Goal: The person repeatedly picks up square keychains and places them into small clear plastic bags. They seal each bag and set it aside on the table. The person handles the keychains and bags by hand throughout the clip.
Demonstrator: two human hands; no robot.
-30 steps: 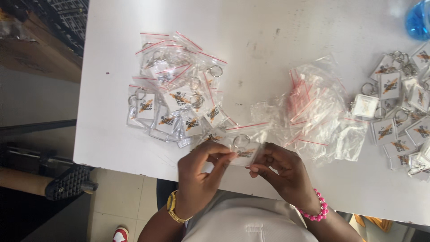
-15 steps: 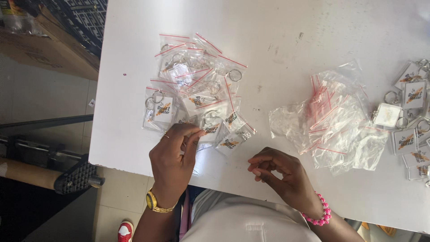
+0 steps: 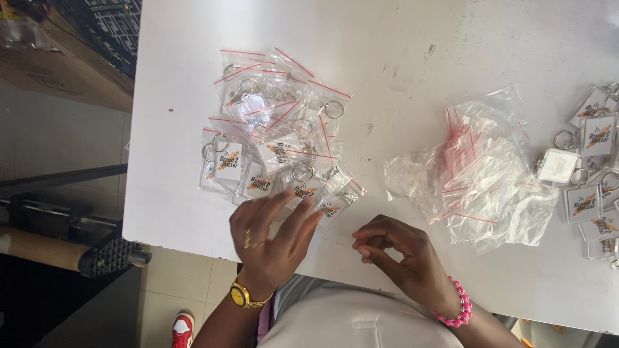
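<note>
My left hand (image 3: pixel 271 235), with a ring and a yellow watch, hovers flat with fingers spread at the near edge of a pile of bagged keychains (image 3: pixel 277 135). Each of those is a clear square keychain with a metal ring, sealed in a small red-striped zip bag. My right hand (image 3: pixel 400 254), wearing a pink bead bracelet, rests loosely curled on the white table (image 3: pixel 400 51) and holds nothing I can see. To its right lies a heap of empty clear zip bags (image 3: pixel 480 174).
Loose unbagged keychains (image 3: pixel 590 167) lie at the table's right edge. Left of the table are cardboard boxes (image 3: pixel 58 58), a black stand on the tiled floor (image 3: pixel 97 254) and my red-and-white shoe (image 3: pixel 182 327).
Both hands held a keychain bag together in front of me. The left hand then carried it to the bagged pile and now opens over it; the right hand stayed near the table edge.
</note>
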